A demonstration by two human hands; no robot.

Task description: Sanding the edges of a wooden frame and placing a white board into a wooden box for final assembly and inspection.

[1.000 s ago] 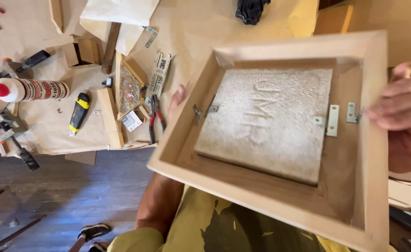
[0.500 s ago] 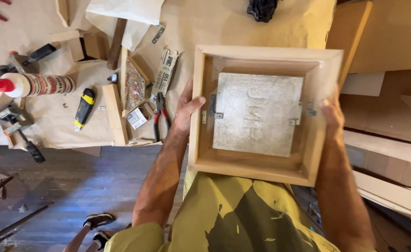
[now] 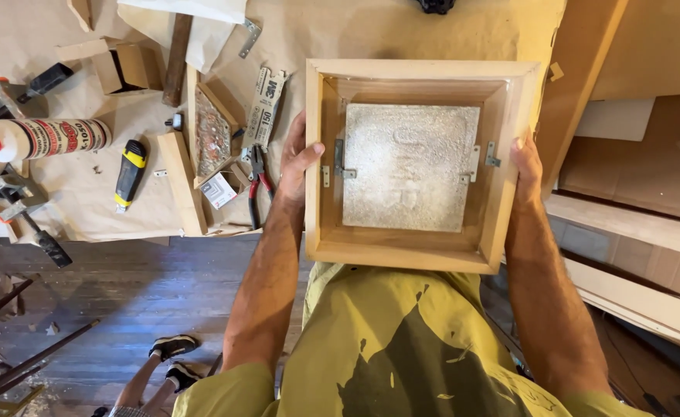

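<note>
I hold a square wooden frame (image 3: 421, 77) flat in front of my chest, its back side up. A grey rough stone tile (image 3: 408, 166) sits inside it, held by small metal brackets (image 3: 491, 157) on two sides. My left hand (image 3: 297, 158) grips the frame's left rail, thumb hooked over the inner edge. My right hand (image 3: 527, 166) clasps the right rail, thumb on its top face.
The paper-covered workbench (image 3: 69, 197) carries a glue bottle (image 3: 42, 139), a yellow-black utility knife (image 3: 130, 174), red pliers (image 3: 256, 185), a sandpaper strip (image 3: 266, 104), a small framed piece (image 3: 212, 135), clamps (image 3: 27, 216) and a cardboard box (image 3: 127, 66). Wooden boards (image 3: 641, 224) lie at right. Someone's feet (image 3: 171, 355) stand on the dark floor.
The frame has dropped from close to the camera and tilted to level at chest height. Both hands have settled on opposite side rails.
</note>
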